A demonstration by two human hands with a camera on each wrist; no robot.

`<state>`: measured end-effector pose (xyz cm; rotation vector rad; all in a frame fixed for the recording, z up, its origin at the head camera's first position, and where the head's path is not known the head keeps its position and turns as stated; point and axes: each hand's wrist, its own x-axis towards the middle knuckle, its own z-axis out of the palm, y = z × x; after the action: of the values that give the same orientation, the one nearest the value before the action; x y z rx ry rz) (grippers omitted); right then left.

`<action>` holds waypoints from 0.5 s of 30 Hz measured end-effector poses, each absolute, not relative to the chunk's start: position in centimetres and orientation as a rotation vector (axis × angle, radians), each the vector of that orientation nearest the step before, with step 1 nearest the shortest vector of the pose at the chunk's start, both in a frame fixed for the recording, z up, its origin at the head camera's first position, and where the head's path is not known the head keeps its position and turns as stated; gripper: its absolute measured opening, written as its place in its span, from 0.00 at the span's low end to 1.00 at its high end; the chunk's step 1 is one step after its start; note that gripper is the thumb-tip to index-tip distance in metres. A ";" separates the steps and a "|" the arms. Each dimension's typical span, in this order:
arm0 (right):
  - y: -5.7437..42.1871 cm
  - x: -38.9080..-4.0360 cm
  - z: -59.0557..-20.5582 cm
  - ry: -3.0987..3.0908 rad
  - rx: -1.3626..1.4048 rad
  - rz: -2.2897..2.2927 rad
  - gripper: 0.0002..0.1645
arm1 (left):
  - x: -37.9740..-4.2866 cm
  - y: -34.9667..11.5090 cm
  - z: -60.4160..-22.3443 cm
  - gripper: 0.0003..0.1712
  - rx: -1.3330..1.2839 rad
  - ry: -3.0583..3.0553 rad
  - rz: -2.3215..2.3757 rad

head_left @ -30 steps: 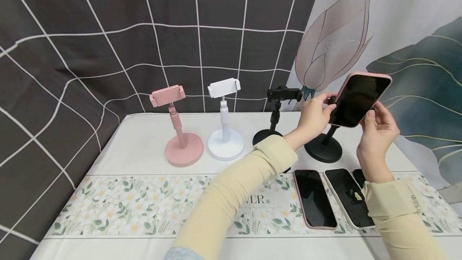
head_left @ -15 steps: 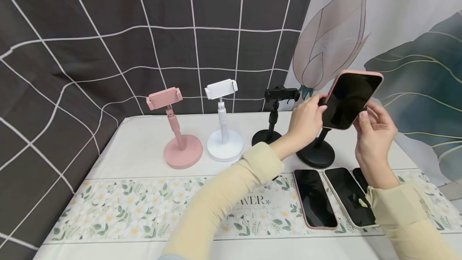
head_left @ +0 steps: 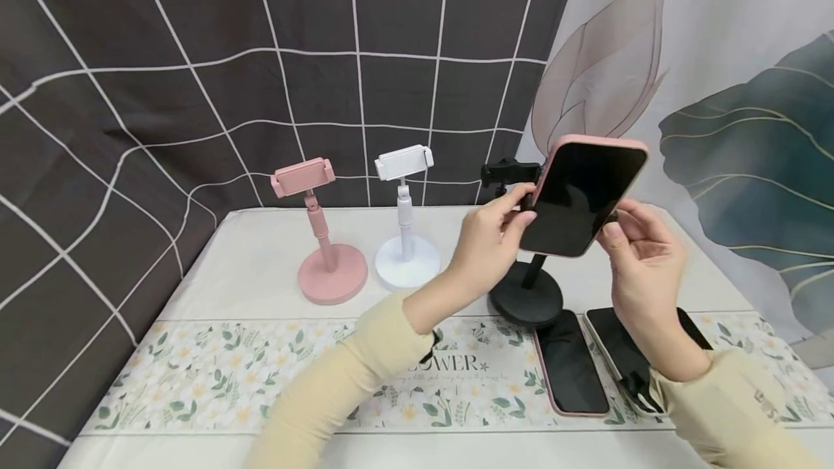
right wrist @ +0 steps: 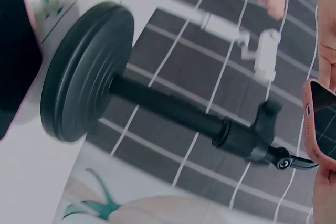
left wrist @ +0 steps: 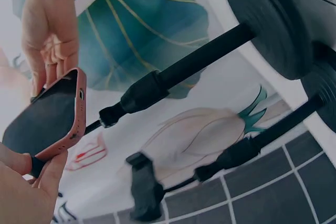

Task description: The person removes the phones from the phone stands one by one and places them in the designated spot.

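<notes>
A phone in a pink case (head_left: 583,194) sits tilted in the clamp of a black phone stand (head_left: 526,295). My left hand (head_left: 489,237) pinches the black clamp end at the phone's left edge. At the opposite edge, my right hand (head_left: 648,266) grips the other clamp end between thumb and fingers. The left wrist view shows the stand's pole (left wrist: 205,59) running from the phone to the round base. That base (right wrist: 89,72) looks close to the table in the right wrist view; whether it touches I cannot tell. Most of the clamp is hidden behind the phone.
A pink phone stand (head_left: 332,273), a white phone stand (head_left: 407,259) and a second black phone stand (head_left: 510,171) line the back. Two phones lie at front right, one pink-edged (head_left: 573,375), one white-edged (head_left: 619,342), with another dark object (head_left: 693,328) beside them.
Both hands have moved left and toward the front, bringing the black phone stand and its phone along. The stand's base now overlaps the lying pink-edged phone's far end in view.
</notes>
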<state>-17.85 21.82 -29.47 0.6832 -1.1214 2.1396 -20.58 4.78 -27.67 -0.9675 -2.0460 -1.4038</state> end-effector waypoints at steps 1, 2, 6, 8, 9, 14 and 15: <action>21.6 -17.7 -29.5 -1.158 0.693 2.121 0.18 | -20.3 4.3 -27.7 0.17 -0.970 -2.026 -1.426; 21.3 -17.6 -29.5 -1.198 0.708 2.101 0.18 | -20.0 3.8 -27.7 0.17 -0.972 -2.008 -1.445; 20.5 -17.2 -29.9 -1.370 0.770 1.968 0.18 | -18.8 2.0 -28.3 0.17 -0.973 -1.961 -1.518; 20.2 -16.9 -30.2 -1.423 0.834 1.929 0.19 | -18.2 1.1 -28.7 0.17 -0.968 -1.954 -1.552; 20.0 -16.8 -30.3 -1.449 0.867 1.909 0.20 | -17.9 0.7 -28.9 0.17 -0.960 -1.952 -1.567; 18.7 -16.6 -31.1 -1.536 1.052 1.864 0.23 | -16.7 -1.7 -30.0 0.18 -0.923 -1.954 -1.578; 18.4 -16.6 -31.2 -1.546 1.078 1.859 0.23 | -16.5 -2.0 -30.2 0.18 -0.922 -1.949 -1.571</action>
<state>-16.59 18.43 -31.19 1.0785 -1.5464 1.8593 -16.52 -2.05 -30.19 -0.9216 -1.9486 -1.5714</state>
